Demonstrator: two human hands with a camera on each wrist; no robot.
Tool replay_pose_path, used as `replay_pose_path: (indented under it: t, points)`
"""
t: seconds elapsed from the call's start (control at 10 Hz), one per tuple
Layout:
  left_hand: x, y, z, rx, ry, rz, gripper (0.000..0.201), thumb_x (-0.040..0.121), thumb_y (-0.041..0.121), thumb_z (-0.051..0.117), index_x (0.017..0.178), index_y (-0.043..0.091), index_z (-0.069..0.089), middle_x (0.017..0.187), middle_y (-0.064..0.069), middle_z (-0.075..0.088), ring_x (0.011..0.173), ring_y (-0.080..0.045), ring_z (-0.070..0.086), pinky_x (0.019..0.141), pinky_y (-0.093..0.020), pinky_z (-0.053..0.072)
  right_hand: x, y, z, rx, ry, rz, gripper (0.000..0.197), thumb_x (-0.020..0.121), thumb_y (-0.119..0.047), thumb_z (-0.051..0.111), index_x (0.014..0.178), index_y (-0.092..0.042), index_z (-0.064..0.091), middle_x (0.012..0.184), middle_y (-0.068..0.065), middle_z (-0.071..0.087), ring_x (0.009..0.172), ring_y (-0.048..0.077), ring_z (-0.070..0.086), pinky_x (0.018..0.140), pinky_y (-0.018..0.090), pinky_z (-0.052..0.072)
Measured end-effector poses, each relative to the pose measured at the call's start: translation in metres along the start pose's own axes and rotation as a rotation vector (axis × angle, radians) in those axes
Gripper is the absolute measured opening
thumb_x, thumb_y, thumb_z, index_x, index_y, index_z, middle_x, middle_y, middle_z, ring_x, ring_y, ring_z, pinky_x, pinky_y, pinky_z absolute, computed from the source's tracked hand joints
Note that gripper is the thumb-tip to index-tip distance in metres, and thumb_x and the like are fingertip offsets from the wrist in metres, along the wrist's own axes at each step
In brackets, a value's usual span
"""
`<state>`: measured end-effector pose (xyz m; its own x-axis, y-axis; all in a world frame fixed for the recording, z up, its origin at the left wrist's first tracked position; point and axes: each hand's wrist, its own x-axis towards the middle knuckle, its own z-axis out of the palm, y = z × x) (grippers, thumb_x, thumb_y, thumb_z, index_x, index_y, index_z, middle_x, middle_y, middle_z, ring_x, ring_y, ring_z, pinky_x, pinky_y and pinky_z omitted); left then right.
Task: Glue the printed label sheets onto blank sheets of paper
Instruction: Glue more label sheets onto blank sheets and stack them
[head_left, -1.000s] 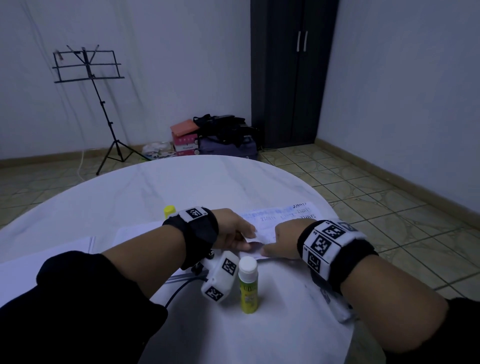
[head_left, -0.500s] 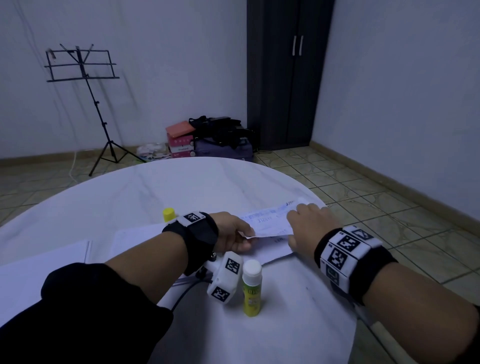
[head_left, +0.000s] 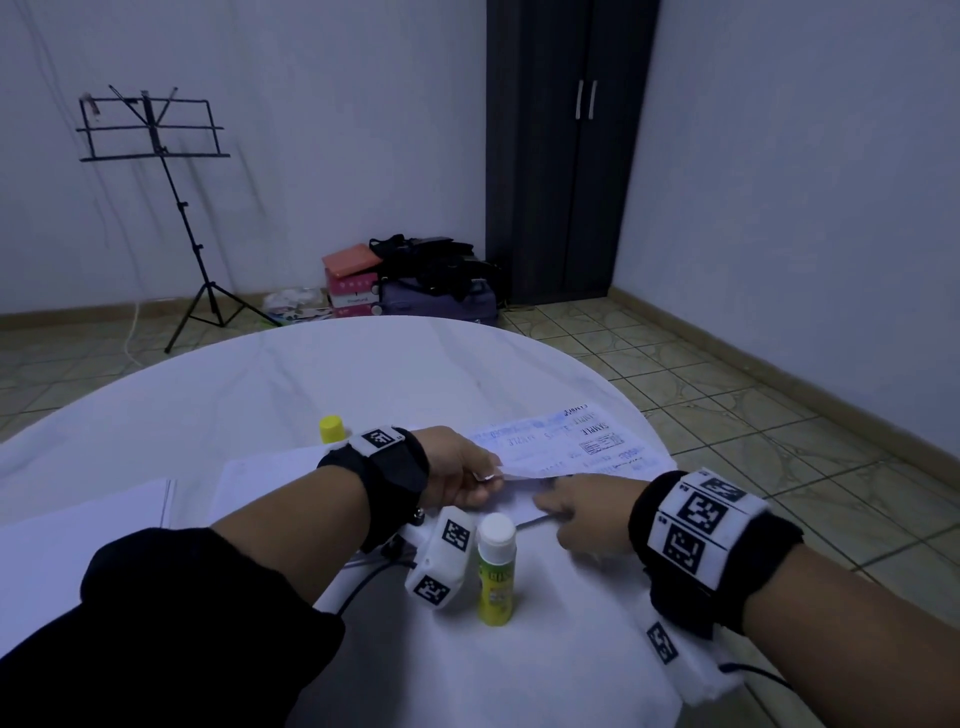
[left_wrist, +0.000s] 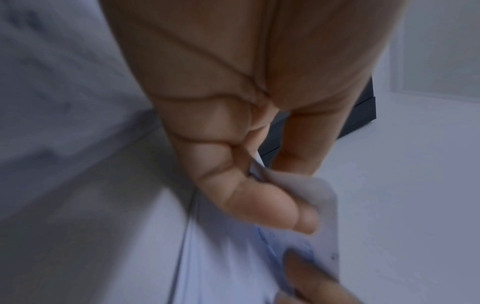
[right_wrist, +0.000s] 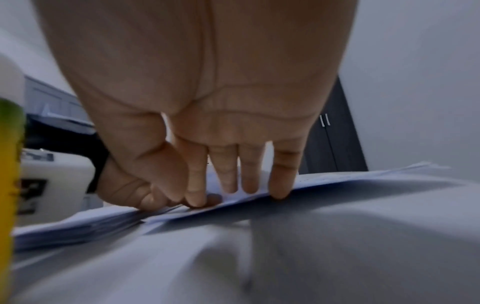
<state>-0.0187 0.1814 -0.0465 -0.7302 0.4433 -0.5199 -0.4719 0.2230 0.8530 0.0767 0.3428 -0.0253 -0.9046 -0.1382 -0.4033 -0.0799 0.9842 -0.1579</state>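
Now the right hand (head_left: 582, 514) has swept back to the label (head_left: 561, 447)'s near-left corner, fingers flat, while the left hand (head_left: 457, 475) still pinches it, so pressing down seems nearly done.

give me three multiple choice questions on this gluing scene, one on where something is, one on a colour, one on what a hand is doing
1. Where does the glue stick stand?
A. on the floor
B. on the table, near the wrists
C. on the music stand

2. What colour is the small cap behind the left wrist?
A. yellow
B. red
C. black

3. What is the left hand doing?
A. lying flat and idle
B. gripping the glue stick
C. pinching a corner of the printed label sheet

Answers:
1 B, it stands upright on the white table, between the two wrists in the head view.
2 A, the cap shows plain yellow.
3 C, the left wrist view shows thumb and finger closed on the paper's corner, while the right hand presses its fingertips on the sheet's near edge.
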Motion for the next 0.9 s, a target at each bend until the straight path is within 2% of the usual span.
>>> replay_pose_path:
  t: [0.1, 0.2, 0.3, 0.4, 0.5, 0.6, 0.7, 0.8, 0.9]
  points:
    - [-0.002, 0.000, 0.000, 0.054, -0.007, 0.009, 0.022, 0.091, -0.014, 0.041, 0.103, 0.001, 0.050, 0.067, -0.013, 0.053, 0.042, -0.015, 0.058, 0.038, -0.018, 0.045, 0.001, 0.007, -0.002, -0.029, -0.009, 0.075, 0.012, 0.088, -0.016, 0.048, 0.096, -0.024, 0.049, 0.126, 0.003, 0.051, 0.107, 0.020, 0.049, 0.086, 0.029, 0.039]
    - [-0.005, 0.002, 0.000, 0.103, -0.013, 0.016, 0.026, 0.091, -0.014, 0.040, 0.110, 0.002, 0.046, 0.062, -0.014, 0.052, 0.034, -0.015, 0.053, 0.036, -0.016, 0.041, 0.009, 0.005, -0.002, -0.018, 0.011, 0.174, 0.049, 0.086, -0.021, 0.051, 0.133, -0.017, 0.037, 0.130, 0.005, 0.050, 0.114, 0.025, 0.051, 0.094, 0.033, 0.044]
    - [-0.007, 0.002, -0.001, 0.121, -0.017, 0.017, 0.029, 0.092, -0.014, 0.039, 0.115, 0.002, 0.045, 0.059, -0.014, 0.053, 0.032, -0.016, 0.051, 0.036, -0.015, 0.039, 0.019, -0.001, 0.000, -0.050, 0.038, 0.240, 0.053, 0.086, -0.025, 0.053, 0.135, -0.014, 0.036, 0.132, 0.008, 0.050, 0.117, 0.028, 0.051, 0.094, 0.035, 0.044]
    - [-0.009, 0.004, -0.002, 0.111, -0.002, 0.029, 0.028, 0.093, -0.012, 0.041, 0.114, 0.005, 0.046, 0.051, -0.011, 0.056, 0.033, -0.014, 0.052, 0.036, -0.014, 0.036, 0.025, -0.008, -0.001, -0.066, 0.073, 0.324, 0.052, 0.085, -0.031, 0.055, 0.132, -0.015, 0.041, 0.132, 0.011, 0.053, 0.119, 0.032, 0.051, 0.100, 0.040, 0.041]
    - [-0.011, 0.008, -0.009, 0.111, 0.034, 0.067, 0.026, 0.092, -0.009, 0.047, 0.111, 0.007, 0.052, 0.054, -0.010, 0.059, 0.040, -0.013, 0.057, 0.037, -0.014, 0.034, 0.027, -0.010, -0.005, -0.021, 0.080, 0.376, 0.064, 0.088, -0.028, 0.053, 0.142, -0.004, 0.030, 0.133, 0.015, 0.051, 0.118, 0.031, 0.052, 0.098, 0.037, 0.043]
    - [-0.017, 0.012, -0.021, 0.099, 0.072, 0.089, 0.022, 0.092, -0.008, 0.047, 0.102, 0.009, 0.058, 0.069, -0.012, 0.057, 0.043, -0.013, 0.059, 0.038, -0.014, 0.033, 0.029, 0.000, -0.010, 0.068, 0.083, 0.358, 0.044, 0.085, -0.026, 0.057, 0.124, -0.005, 0.054, 0.109, 0.010, 0.061, 0.100, 0.028, 0.059, 0.079, 0.030, 0.043]
    - [-0.027, 0.013, -0.036, 0.084, 0.104, 0.110, 0.024, 0.092, -0.007, 0.047, 0.103, 0.009, 0.059, 0.075, -0.013, 0.056, 0.045, -0.014, 0.059, 0.039, -0.015, 0.033, 0.023, 0.003, -0.018, 0.121, 0.082, 0.344, 0.018, 0.086, -0.028, 0.060, 0.097, -0.020, 0.048, 0.097, 0.005, 0.048, 0.091, 0.022, 0.048, 0.080, 0.030, 0.040]
    - [-0.040, 0.014, -0.050, 0.073, 0.152, 0.142, 0.027, 0.091, -0.008, 0.046, 0.105, 0.011, 0.060, 0.081, -0.012, 0.054, 0.044, -0.013, 0.057, 0.040, -0.015, 0.034, 0.025, 0.005, -0.016, 0.075, 0.077, 0.389, 0.016, 0.086, -0.027, 0.059, 0.088, -0.018, 0.047, 0.094, 0.003, 0.048, 0.089, 0.021, 0.046, 0.081, 0.029, 0.041]
    - [-0.057, 0.010, -0.061, 0.061, 0.235, 0.178, 0.031, 0.091, -0.006, 0.043, 0.110, 0.011, 0.060, 0.087, -0.010, 0.050, 0.046, -0.012, 0.050, 0.042, -0.018, 0.033, 0.022, -0.002, -0.021, -0.119, -0.019, 0.338, 0.010, 0.085, -0.020, 0.052, 0.075, -0.018, 0.053, 0.082, 0.002, 0.055, 0.082, 0.024, 0.053, 0.074, 0.026, 0.043]
